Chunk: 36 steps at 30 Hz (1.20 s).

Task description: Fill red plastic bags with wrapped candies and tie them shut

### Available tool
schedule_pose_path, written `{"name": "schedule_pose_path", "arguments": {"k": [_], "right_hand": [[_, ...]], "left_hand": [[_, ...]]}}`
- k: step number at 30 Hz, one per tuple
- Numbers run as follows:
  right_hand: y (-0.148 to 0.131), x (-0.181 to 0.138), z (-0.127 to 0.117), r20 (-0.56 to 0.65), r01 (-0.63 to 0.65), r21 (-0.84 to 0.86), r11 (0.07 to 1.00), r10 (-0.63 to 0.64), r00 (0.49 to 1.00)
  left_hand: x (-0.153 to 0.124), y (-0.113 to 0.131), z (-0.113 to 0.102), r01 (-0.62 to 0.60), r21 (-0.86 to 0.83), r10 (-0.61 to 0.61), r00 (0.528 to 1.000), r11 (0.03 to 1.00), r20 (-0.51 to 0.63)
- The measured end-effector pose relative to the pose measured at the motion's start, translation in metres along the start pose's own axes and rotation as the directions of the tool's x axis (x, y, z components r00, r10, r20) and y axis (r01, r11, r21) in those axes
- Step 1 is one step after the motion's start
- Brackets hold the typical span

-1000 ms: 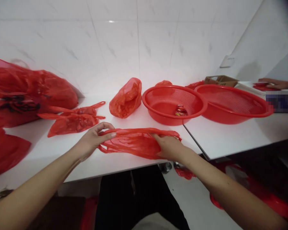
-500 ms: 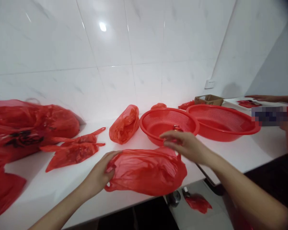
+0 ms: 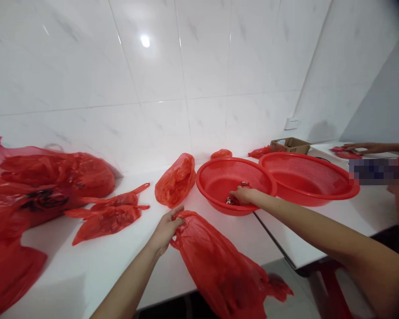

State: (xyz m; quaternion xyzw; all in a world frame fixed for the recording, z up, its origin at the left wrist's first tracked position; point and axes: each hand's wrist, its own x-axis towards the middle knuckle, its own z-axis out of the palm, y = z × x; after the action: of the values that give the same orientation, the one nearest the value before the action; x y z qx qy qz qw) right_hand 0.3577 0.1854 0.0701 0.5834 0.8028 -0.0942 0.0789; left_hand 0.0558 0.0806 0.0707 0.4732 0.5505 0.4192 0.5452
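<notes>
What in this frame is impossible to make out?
- Small items in the nearer red basket, head view: too small, partly behind the right hand.
- Red bag held by the left hand: lower end cut off by the bottom edge.
- Cardboard box contents: too far away.

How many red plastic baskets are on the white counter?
2. The smaller basket sits mid-counter, with the right hand reaching into it. The larger basket is to its right, their rims touching or overlapping. None seems hidden.
</notes>
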Motion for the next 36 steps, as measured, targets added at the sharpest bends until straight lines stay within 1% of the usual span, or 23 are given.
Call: {"name": "schedule_pose_path", "arguments": {"k": [3, 5, 7, 9, 12, 14, 15, 16, 17, 18, 19, 20, 22, 24, 26, 27, 28, 29, 30, 32, 33, 34, 36], "right_hand": [[0.008, 0.009, 0.003, 0.081, -0.055, 0.087, 0.995, 0.048, 0.996], [0.020, 0.012, -0.001, 0.107, -0.077, 0.167, 0.983, 0.060, 0.992], [0.034, 0.011, -0.009, 0.096, -0.078, 0.275, 0.958, 0.053, 0.994], [0.043, 0.006, -0.021, 0.047, -0.051, 0.404, 0.913, 0.035, 0.998], [0.040, -0.012, -0.042, -0.066, 0.034, 0.560, 0.828, 0.003, 0.998], [0.022, -0.029, -0.051, -0.162, 0.137, 0.701, 0.700, -0.031, 0.986], [0.008, -0.039, -0.052, -0.206, 0.196, 0.782, 0.592, -0.051, 0.977], [-0.008, -0.049, -0.051, -0.243, 0.248, 0.854, 0.457, -0.072, 0.967], [-0.026, -0.059, -0.047, -0.258, 0.278, 0.905, 0.322, -0.104, 0.960], [-0.045, -0.068, -0.039, -0.262, 0.289, 0.932, 0.220, -0.143, 0.954], [-0.064, -0.075, -0.029, -0.244, 0.279, 0.945, 0.170, -0.200, 0.949], [-0.081, -0.081, -0.017, -0.218, 0.267, 0.949, 0.170, -0.258, 0.941], [-0.110, -0.087, 0.011, -0.192, 0.281, 0.925, 0.256, -0.324, 0.926], [-0.127, -0.086, 0.039, -0.250, 0.352, 0.833, 0.428, -0.276, 0.928], [-0.133, -0.082, 0.059, -0.343, 0.402, 0.650, 0.645, -0.223, 0.912], [-0.132, -0.081, 0.066, -0.367, 0.419, 0.535, 0.734, -0.245, 0.897], [-0.130, -0.080, 0.069, -0.354, 0.448, 0.421, 0.789, -0.311, 0.882], [-0.127, -0.081, 0.071, -0.304, 0.494, 0.328, 0.805, -0.405, 0.862], [-0.124, -0.082, 0.070, -0.234, 0.550, 0.266, 0.792, -0.500, 0.834], [-0.119, -0.086, 0.064, -0.105, 0.629, 0.229, 0.743, -0.624, 0.774], [-0.117, -0.089, 0.060, -0.066, 0.641, 0.237, 0.730, -0.646, 0.760], [-0.115, -0.091, 0.054, -0.054, 0.636, 0.253, 0.729, -0.646, 0.761], [-0.110, -0.094, 0.041, -0.092, 0.603, 0.310, 0.736, -0.608, 0.789]], "left_hand": [[0.001, -0.012, -0.007, -0.027, -0.190, 0.009, 0.995, 0.981, -0.096], [-0.007, -0.026, -0.015, -0.047, -0.237, -0.002, 0.979, 0.970, -0.202], [-0.018, -0.041, -0.019, -0.059, -0.215, -0.011, 0.950, 0.975, -0.311], [-0.031, -0.056, -0.019, -0.084, -0.161, 0.015, 0.921, 0.983, -0.390], [-0.047, -0.075, -0.015, -0.103, -0.094, 0.052, 0.899, 0.990, -0.435], [-0.052, -0.082, -0.012, -0.116, -0.068, 0.074, 0.894, 0.991, -0.441], [-0.053, -0.084, -0.011, -0.129, -0.058, 0.093, 0.901, 0.990, -0.424], [-0.053, -0.085, -0.011, -0.146, -0.047, 0.115, 0.910, 0.988, -0.399], [-0.052, -0.084, -0.010, -0.162, -0.034, 0.139, 0.920, 0.986, -0.368], [-0.051, -0.082, -0.010, -0.174, -0.021, 0.157, 0.930, 0.985, -0.332], [-0.050, -0.079, -0.010, -0.177, -0.010, 0.166, 0.942, 0.984, -0.292], [-0.048, -0.076, -0.010, -0.172, -0.009, 0.165, 0.954, 0.985, -0.250], [-0.047, -0.068, -0.008, -0.146, -0.051, 0.135, 0.976, 0.988, -0.169], [-0.048, -0.062, -0.006, -0.116, -0.131, 0.099, 0.987, 0.985, -0.126], [-0.051, -0.059, -0.005, -0.094, -0.226, 0.065, 0.989, 0.970, -0.131], [-0.053, -0.058, -0.005, -0.081, -0.270, 0.045, 0.989, 0.959, -0.140], [-0.054, -0.057, -0.005, -0.065, -0.307, 0.019, 0.989, 0.950, -0.150], [-0.055, -0.057, -0.005, -0.048, -0.331, -0.006, 0.987, 0.942, -0.162], [-0.055, -0.058, -0.006, -0.036, -0.342, -0.027, 0.984, 0.939, -0.176], [-0.055, -0.060, -0.010, -0.035, -0.338, -0.041, 0.975, 0.940, -0.216], [-0.054, -0.062, -0.012, -0.042, -0.328, -0.038, 0.971, 0.944, -0.234], [-0.054, -0.064, -0.014, -0.053, -0.312, -0.028, 0.968, 0.949, -0.250], [-0.055, -0.067, -0.019, -0.074, -0.240, 0.010, 0.965, 0.968, -0.261]]}}
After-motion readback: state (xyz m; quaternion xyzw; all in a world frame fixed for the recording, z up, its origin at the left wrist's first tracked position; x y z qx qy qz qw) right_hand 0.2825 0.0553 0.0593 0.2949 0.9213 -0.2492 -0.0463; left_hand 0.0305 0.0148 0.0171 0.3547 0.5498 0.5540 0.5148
